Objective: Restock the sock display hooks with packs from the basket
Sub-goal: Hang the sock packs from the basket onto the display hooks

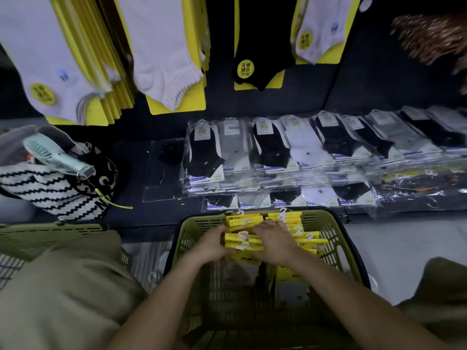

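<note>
A green plastic basket (pixel 192 236) sits low in front of me, filled with yellow-carded sock packs (pixel 243 219) that stand on edge with white hooks up. My left hand (pixel 211 245) grips the left side of a bundle of these packs (pixel 243 242). My right hand (pixel 274 242) lies over the same bundle from the right, fingers curled round it. Above, sock packs on yellow cards (pixel 174 54) hang from the display hooks: white ones to the left, a black one (pixel 255 44) in the middle, another white one (pixel 326 29) at the right.
A low dark shelf holds rows of bagged black, white and grey socks (pixel 290 152). A black-and-white striped bag (pixel 58 183) with a small fan sits at the left. A second green basket (pixel 38 236) lies at lower left, partly behind my knee.
</note>
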The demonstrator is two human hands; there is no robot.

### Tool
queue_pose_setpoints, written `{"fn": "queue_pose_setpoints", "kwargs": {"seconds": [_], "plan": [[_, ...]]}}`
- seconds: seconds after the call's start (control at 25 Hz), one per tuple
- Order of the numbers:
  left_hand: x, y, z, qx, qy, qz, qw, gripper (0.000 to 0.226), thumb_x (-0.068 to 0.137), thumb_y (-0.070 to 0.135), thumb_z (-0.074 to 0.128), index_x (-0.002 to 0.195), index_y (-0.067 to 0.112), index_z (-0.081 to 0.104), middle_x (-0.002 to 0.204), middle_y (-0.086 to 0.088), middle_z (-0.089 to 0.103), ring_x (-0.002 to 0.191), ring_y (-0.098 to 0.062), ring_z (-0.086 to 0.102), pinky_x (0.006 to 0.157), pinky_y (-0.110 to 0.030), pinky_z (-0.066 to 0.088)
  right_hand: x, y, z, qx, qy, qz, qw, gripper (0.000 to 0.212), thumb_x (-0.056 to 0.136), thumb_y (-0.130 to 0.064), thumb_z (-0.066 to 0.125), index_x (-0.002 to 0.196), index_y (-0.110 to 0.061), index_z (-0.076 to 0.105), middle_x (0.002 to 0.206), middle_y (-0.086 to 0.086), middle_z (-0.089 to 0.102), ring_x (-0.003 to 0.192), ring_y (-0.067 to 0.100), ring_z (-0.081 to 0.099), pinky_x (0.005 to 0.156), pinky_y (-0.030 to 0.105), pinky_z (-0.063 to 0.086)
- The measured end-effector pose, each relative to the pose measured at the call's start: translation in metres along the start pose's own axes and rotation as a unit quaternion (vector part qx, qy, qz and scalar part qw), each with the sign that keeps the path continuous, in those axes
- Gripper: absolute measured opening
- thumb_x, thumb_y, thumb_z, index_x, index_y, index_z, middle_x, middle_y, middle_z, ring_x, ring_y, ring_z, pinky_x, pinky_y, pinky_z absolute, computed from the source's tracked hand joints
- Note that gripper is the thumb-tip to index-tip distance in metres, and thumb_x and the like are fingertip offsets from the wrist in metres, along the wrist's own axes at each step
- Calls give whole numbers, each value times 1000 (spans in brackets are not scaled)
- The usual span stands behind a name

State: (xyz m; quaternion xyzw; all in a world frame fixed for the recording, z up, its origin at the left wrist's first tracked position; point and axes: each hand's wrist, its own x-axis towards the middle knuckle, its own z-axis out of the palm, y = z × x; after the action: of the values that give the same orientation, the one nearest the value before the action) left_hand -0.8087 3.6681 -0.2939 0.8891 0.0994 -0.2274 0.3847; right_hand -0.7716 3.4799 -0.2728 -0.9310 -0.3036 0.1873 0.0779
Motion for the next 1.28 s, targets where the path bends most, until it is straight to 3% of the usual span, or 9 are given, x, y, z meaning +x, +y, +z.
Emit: {"fn": "queue_pose_setpoints", "kwargs": {"seconds": [0.08,0.2,0.28,0.4,0.56,0.68,0.92,1.08,1.28], "plan": [[-10,16,-19,-177,-2,35,984,39,76,5,74,106,17,52,105,-1,61,101,-16,57,81,-20,47,-9,4,-21,248,33,71,966,56,75,-38,74,124,-19,53,119,0,59,110,18,54,85,25,39],[-26,50,-40,-347,24,89,933,34,80,12,71,107,24,53,105,1,66,93,-10,65,72,-18,53,-18,3,-50,559,109,118,813,51,72,-16,81,116,-14,55,104,-1,66,94,14,64,77,25,50],[-32,70,-49,-425,34,104,898,43,76,22,71,115,19,53,108,-4,67,92,-15,68,73,-27,57,-19,-3,-66,627,155,110,755,46,74,-13,77,114,-13,55,103,-1,69,93,12,67,77,28,54],[-37,99,-61,-455,31,107,883,58,68,38,70,119,18,52,112,-6,67,96,-20,68,76,-33,57,-17,-11,-94,665,198,79,716,33,81,-11,71,110,-15,57,99,-2,71,86,11,70,66,24,56],[-38,133,-79,-451,100,136,877,51,63,45,70,106,25,55,105,1,69,86,-12,71,65,-26,56,-15,-15,-135,622,263,65,735,41,76,-16,76,109,-19,53,103,1,67,88,12,66,68,23,55],[-37,157,-98,-455,128,165,866,49,58,46,73,101,26,58,97,3,72,83,-15,72,63,-28,57,-11,-17,-167,569,319,104,751,39,67,-22,84,83,-19,48,84,2,58,74,15,57,67,32,51],[-41,197,-149,-434,137,250,855,52,67,52,61,109,21,56,110,0,69,97,-15,68,79,-33,55,-9,-16,-231,527,387,34,756,23,71,-19,80,72,-12,58,72,-2,67,64,7,61,55,18,51],[-46,221,-181,-403,165,296,850,62,71,52,55,120,14,54,116,-2,66,105,-15,65,89,-33,53,-11,-18,-270,524,396,-26,753,10,75,-17,76,76,-17,66,73,-7,73,67,4,68,58,19,54],[-51,250,-213,-389,216,339,829,34,78,47,52,104,26,58,103,10,69,90,0,67,68,-14,52,-13,-18,-312,486,428,-50,761,7,85,-22,67,84,-16,63,72,-5,71,69,4,67,62,26,53]]}}
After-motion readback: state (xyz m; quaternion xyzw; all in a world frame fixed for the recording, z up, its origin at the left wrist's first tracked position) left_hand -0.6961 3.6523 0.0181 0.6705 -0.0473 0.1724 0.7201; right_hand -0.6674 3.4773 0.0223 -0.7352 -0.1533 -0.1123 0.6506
